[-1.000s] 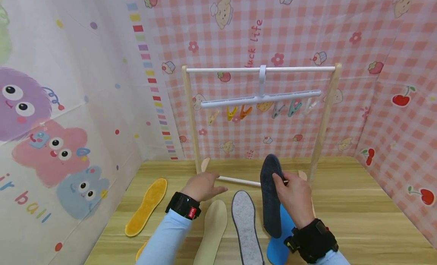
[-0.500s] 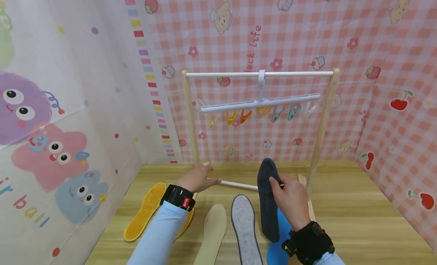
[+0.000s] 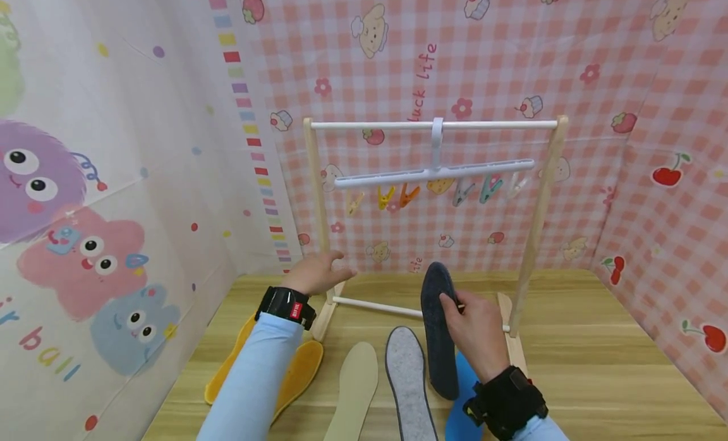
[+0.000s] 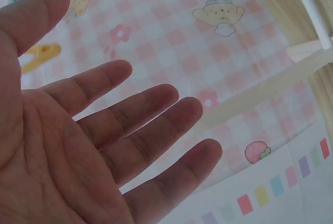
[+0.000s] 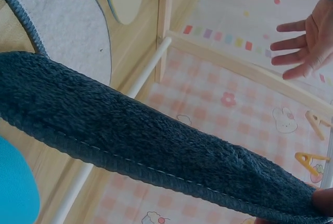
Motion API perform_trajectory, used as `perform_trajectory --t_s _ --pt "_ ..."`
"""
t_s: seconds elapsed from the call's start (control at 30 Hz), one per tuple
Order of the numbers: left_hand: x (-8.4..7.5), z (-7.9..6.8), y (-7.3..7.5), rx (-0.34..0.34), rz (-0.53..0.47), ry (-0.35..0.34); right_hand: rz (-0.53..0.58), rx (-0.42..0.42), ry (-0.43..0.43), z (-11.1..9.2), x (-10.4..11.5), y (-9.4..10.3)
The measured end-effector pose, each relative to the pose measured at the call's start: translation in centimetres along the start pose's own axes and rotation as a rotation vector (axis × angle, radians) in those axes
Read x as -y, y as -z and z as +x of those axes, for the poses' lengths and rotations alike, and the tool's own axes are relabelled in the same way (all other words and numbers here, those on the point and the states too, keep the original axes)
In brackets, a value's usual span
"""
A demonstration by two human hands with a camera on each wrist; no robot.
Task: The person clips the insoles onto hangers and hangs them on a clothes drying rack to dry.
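A dark, fuzzy insole [image 3: 438, 330] stands nearly upright, pinched at its right edge between the thumb and fingers of my right hand [image 3: 478, 330]. In the right wrist view the insole's plush side and stitched edge [image 5: 130, 135] stretch across the picture. My left hand [image 3: 315, 273] is in the air by the rack's left post [image 3: 317, 201]. Its fingers are spread with nothing in them, as the left wrist view of the palm [image 4: 57, 156] shows. Above both hands, a white hanger [image 3: 435, 174] with several clips, among them an orange clip [image 3: 408, 194], hangs from the rack's top bar [image 3: 370, 126].
On the wooden table [image 3: 597, 365] lie a grey insole [image 3: 406, 371], a beige insole [image 3: 358, 378], a blue insole [image 3: 463, 409] and yellow insoles [image 3: 301, 371], partly behind my left sleeve. The rack's low white bar [image 3: 378, 307] crosses behind them. A patterned cloth [image 3: 495, 62] backs the table.
My left hand has moved left and away from me, from over the table's middle to the rack's left post. My right hand has shifted slightly left with the dark insole.
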State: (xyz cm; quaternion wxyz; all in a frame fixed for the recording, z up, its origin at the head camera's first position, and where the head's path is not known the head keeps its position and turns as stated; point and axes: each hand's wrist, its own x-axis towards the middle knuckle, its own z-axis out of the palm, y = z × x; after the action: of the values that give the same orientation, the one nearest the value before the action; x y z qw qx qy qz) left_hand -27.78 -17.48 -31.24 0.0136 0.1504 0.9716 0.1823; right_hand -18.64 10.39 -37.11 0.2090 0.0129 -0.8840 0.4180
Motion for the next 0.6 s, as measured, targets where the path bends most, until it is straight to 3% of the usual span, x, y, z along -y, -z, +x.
perform_trajectory --t_s 0.27,0.43,0.6 --pt "0.6 1.1 2.0 -0.049 -0.034 0.016 -0.012 -0.013 0.038 0.1 0.5 -0.8" --pt "0.4 1.8 2.7 -0.08 -0.081 -0.011 -0.018 -0.015 0.04 0.2 0.7 -1.2" --pt "0.3 2.2 3.4 -0.11 -0.103 0.01 -0.022 -0.012 0.052 0.3 1.0 -1.6"
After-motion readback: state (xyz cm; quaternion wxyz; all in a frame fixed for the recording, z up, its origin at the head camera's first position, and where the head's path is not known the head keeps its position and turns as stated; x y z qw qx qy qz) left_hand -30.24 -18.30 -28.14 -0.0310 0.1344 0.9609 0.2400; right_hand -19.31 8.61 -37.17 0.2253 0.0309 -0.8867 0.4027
